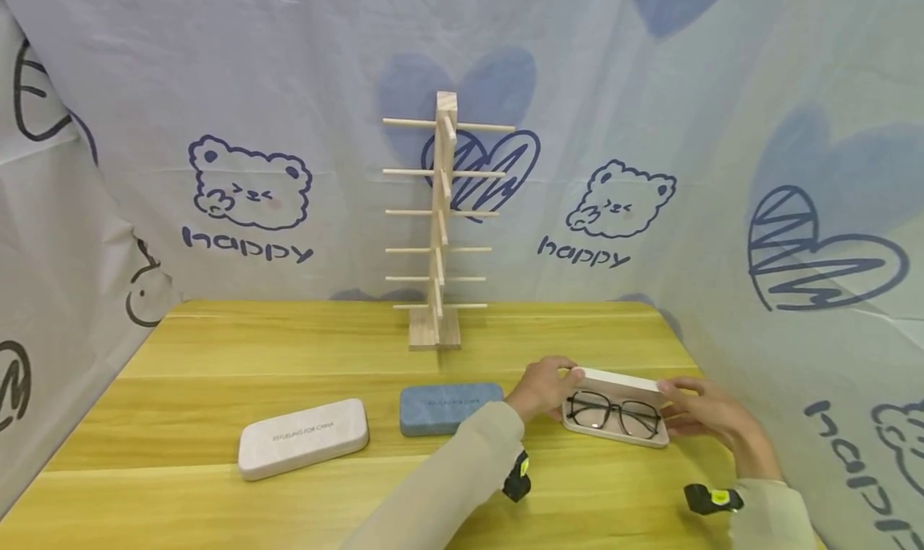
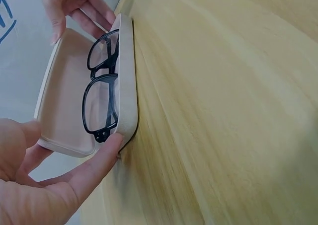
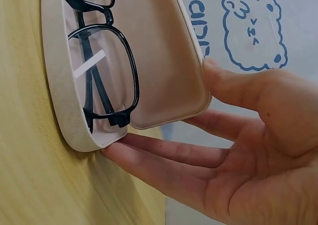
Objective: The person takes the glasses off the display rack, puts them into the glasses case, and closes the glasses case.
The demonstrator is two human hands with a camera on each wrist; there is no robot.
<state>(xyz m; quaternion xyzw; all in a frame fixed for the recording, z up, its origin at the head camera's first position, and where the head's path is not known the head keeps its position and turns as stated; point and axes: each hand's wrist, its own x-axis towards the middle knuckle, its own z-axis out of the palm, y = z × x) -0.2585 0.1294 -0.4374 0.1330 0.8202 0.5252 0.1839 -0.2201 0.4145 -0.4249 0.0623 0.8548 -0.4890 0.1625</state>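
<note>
A pale pink glasses case [image 1: 622,382] stands with its lid raised at the right of the table. Black-framed glasses [image 1: 615,408] lie folded inside; a white strip shows on one lens in the right wrist view. At the case's left end my left hand [image 1: 540,388] grips it, thumb on the lid's edge and a finger against the base. Opposite, my right hand [image 1: 711,415] pinches the lid [image 3: 166,61] between thumb and forefinger, while other fingers touch the base's end.
Left of my left hand lies a closed blue glasses case [image 1: 440,410], partly behind my forearm. A closed whitish case [image 1: 303,439] lies farther left. A wooden peg stand [image 1: 436,325] rises at the back, near a printed cloth [image 1: 346,69]; more cloth hangs at the right.
</note>
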